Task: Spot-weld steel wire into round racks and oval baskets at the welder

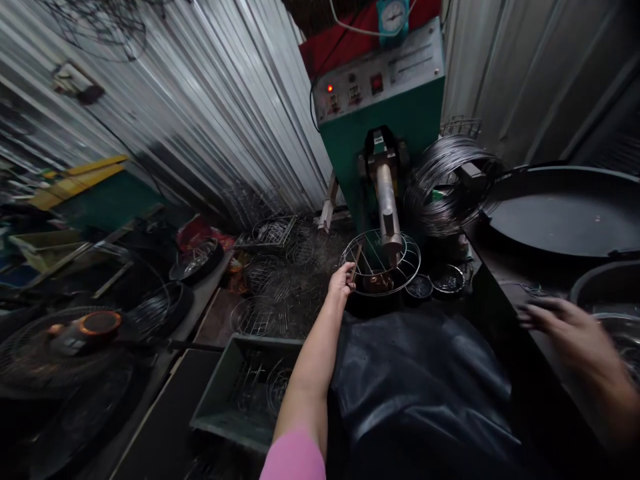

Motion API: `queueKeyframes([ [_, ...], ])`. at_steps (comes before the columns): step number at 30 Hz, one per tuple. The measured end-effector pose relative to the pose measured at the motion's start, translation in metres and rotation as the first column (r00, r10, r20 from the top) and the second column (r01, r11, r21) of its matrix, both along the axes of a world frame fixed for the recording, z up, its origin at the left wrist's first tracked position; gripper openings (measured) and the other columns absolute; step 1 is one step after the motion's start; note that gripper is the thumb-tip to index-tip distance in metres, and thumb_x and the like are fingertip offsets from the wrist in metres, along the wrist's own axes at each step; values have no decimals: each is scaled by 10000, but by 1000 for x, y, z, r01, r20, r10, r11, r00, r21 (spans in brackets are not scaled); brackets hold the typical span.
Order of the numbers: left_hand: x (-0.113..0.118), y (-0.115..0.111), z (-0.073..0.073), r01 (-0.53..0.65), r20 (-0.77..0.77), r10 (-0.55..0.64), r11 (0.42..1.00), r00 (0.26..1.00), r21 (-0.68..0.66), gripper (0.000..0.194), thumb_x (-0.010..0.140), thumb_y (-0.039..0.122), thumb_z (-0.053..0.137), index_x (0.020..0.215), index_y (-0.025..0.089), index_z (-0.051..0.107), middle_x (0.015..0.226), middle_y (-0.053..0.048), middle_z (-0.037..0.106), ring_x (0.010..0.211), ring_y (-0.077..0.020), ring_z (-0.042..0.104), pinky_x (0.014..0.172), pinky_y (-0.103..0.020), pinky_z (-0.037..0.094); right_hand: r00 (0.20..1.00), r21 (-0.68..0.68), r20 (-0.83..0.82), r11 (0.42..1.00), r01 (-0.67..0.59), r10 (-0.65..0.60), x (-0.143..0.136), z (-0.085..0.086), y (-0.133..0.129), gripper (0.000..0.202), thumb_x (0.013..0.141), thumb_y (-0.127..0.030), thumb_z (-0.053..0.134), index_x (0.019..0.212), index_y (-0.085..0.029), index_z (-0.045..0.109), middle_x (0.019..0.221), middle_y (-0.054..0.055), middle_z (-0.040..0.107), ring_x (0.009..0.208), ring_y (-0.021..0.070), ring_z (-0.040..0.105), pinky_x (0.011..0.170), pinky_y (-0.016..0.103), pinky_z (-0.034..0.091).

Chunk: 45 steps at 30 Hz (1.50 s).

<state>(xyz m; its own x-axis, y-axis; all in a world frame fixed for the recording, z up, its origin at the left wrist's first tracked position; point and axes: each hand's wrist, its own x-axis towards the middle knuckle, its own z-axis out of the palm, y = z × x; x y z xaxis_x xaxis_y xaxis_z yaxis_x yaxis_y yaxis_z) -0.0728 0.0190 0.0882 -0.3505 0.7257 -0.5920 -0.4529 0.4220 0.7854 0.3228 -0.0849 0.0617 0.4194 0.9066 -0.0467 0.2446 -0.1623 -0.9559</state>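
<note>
My left hand (343, 280) is closed on the rim of a round wire basket (413, 277). The basket sits around the lower end of the metal arm (389, 207) of a green welding machine (340, 143); whether they touch, I cannot tell. Out to the right, my right hand (575, 333) is over the edge of a dark worktop, its darkened fingers pointing left and blurred by motion. Close by its fingertips lie some thin wire pieces (533, 290). Whether that hand grips anything is not clear.
A coil of wire (450, 183) stands right of the machine, beside a large black pan (560, 210). Two small bowls of wire parts (447, 279) sit below. At left are a green crate (220, 393), heaped wire grids (285, 280) and a fan (75, 333).
</note>
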Motion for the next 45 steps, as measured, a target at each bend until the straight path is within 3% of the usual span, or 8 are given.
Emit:
queueKeyframes([
  [2,0,-4,-1,-30,21,30,1000,999,4,294,611,205,660,562,181,371,433,104,277,331,-18,223,345,-171,200,923,25,-319,975,-221,217,-60,12,15,319,627,-387,704,891,-221,639,793,72,679,648,187,638,624,319,525],
  [4,-1,-7,-2,-45,40,45,999,998,16,316,568,205,694,560,180,379,444,103,289,341,-21,257,348,-174,213,854,94,-406,944,-315,326,-118,20,28,342,659,-446,678,895,-204,630,803,54,677,641,164,637,661,310,534],
  [7,-3,-10,-3,-56,62,53,997,997,51,347,505,185,728,562,174,386,463,98,313,354,-16,269,341,-166,176,830,184,-360,905,-384,426,-179,25,41,364,674,-497,644,867,-188,628,777,42,672,648,167,641,659,314,542],
  [10,-4,-12,-4,-87,61,80,988,995,126,378,488,176,725,566,181,355,468,109,274,355,-2,202,331,-162,117,859,174,-218,884,-434,464,-203,20,49,330,675,-483,638,828,-190,643,675,30,658,582,174,626,565,300,535],
  [15,0,-16,-4,-153,39,148,973,988,175,400,479,199,738,656,187,379,501,115,279,361,1,207,335,-154,120,877,134,-102,880,-456,470,-204,15,56,273,695,-453,614,782,-196,637,533,10,612,470,175,583,403,275,479],
  [28,6,-14,-10,-152,26,150,971,988,185,425,474,216,716,730,196,378,562,97,382,389,-2,254,347,-146,137,887,135,-125,893,-429,445,-202,11,58,265,747,-438,571,849,-196,605,626,16,639,570,185,629,560,298,519],
  [35,6,-10,-12,-142,-13,146,978,989,152,392,494,222,723,729,186,411,554,98,341,386,-4,260,337,-151,143,879,134,-10,872,-472,477,-195,18,59,264,770,-437,539,825,-188,608,573,13,635,526,169,605,571,288,493],
  [45,10,-8,-6,-143,-14,147,979,989,147,407,510,214,725,652,197,344,521,116,263,364,-1,209,321,-155,127,872,150,-62,868,-473,486,-191,19,64,302,756,-464,549,832,-176,599,565,5,620,520,161,602,546,278,495],
])
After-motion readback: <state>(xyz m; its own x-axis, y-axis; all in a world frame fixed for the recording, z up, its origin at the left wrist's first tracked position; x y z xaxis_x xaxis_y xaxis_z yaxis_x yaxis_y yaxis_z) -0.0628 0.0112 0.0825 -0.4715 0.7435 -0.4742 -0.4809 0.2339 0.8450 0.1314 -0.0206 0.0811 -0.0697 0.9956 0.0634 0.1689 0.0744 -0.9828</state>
